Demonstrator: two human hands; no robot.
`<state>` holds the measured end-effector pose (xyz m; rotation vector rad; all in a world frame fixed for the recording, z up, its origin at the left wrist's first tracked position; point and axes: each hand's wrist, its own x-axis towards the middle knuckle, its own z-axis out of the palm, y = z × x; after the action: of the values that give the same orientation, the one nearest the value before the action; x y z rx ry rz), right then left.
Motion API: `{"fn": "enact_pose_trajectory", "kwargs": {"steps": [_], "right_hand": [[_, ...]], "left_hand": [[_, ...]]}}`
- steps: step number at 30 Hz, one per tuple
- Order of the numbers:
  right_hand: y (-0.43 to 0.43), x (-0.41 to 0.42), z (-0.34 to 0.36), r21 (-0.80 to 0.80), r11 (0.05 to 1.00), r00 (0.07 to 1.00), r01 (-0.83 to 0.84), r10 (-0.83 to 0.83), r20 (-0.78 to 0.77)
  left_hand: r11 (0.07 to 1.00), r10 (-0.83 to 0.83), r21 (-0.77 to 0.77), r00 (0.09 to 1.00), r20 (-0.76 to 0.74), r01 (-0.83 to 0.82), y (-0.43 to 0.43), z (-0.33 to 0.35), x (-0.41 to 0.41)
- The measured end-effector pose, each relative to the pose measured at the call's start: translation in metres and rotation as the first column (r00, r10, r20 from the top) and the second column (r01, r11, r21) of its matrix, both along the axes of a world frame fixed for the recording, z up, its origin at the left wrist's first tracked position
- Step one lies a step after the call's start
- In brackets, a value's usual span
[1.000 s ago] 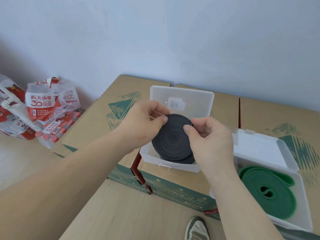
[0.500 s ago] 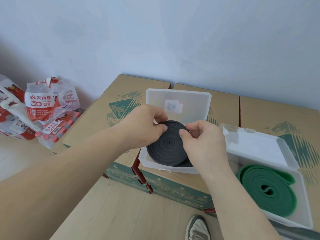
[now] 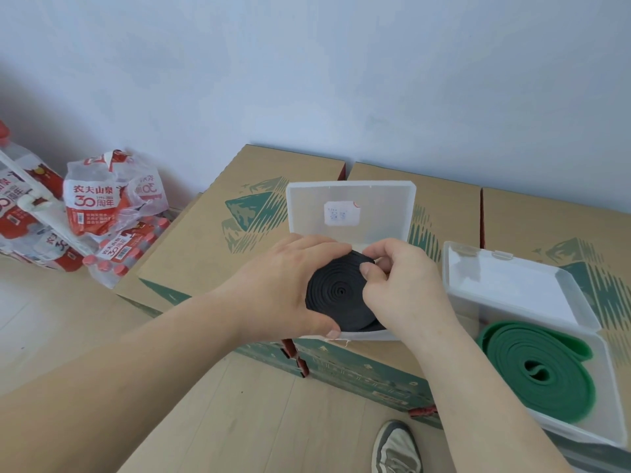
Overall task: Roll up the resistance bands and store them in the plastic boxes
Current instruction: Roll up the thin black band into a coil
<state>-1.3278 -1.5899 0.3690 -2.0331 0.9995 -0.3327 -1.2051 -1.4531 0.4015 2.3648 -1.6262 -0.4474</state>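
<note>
Progress: one of two bands visibly stored. The green band [image 3: 536, 370] lies loosely coiled inside the right plastic box [image 3: 611, 387], lid open, at the front right of the cardboard cartons [image 3: 205, 261]. The black band [image 3: 336, 295] is fully rolled and sits at the mouth of the left plastic box [image 3: 368, 335], which stands at the cartons' front edge with its lid propped up behind. The near edge of the coil dips behind the box's front wall; cannot tell whether it rests on the box floor. Left hand [image 3: 283, 288] grips the coil's left side, thumb at the near edge, fingers over the far rim. Right hand [image 3: 403, 295] pinches the right rim, fingers curled. Both hands are close together, clamped on the same coil. Judged remaining: seat the black coil, let go, close both lids. Coil appearance: tight flat spiral, matte black, layers even, small centre hole; much tighter than the green one, likely to spring open if released outside the box.
</note>
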Motion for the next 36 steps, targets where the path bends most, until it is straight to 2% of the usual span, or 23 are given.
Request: {"fn": "enact_pose_trajectory", "kwargs": {"steps": [14, 20, 25, 29, 32, 36], "right_hand": [[0.007, -0.001, 0.004, -0.154, 0.976, 0.981, -0.155, 0.135, -0.136], [0.004, -0.001, 0.003, -0.028, 0.998, 0.998, -0.056, 0.056, 0.009], [0.003, -0.003, 0.005, 0.025, 0.998, 0.997, -0.053, 0.052, 0.056], [0.004, -0.002, 0.005, 0.106, 0.994, 0.985, -0.030, 0.011, 0.174], [0.007, 0.000, 0.006, 0.066, 0.997, 0.965, 0.039, -0.055, 0.258], [0.010, 0.000, 0.005, 0.014, 1.000, 0.968, 0.020, -0.023, 0.251]], "left_hand": [[0.997, -0.011, -0.074, 1.000, 0.025, 0.013, 0.006, -0.013, -0.009], [0.996, -0.017, -0.093, 0.999, 0.032, 0.020, 0.005, -0.015, -0.009], [0.997, 0.014, -0.082, 1.000, 0.005, -0.013, 0.008, -0.017, -0.010], [0.992, 0.065, -0.108, 0.998, 0.007, -0.064, 0.010, -0.019, -0.011], [0.987, 0.099, -0.124, 0.995, -0.002, -0.099, 0.014, -0.020, -0.013], [0.982, 0.099, -0.156, 0.994, -0.054, -0.106, 0.017, -0.021, -0.014]]}}
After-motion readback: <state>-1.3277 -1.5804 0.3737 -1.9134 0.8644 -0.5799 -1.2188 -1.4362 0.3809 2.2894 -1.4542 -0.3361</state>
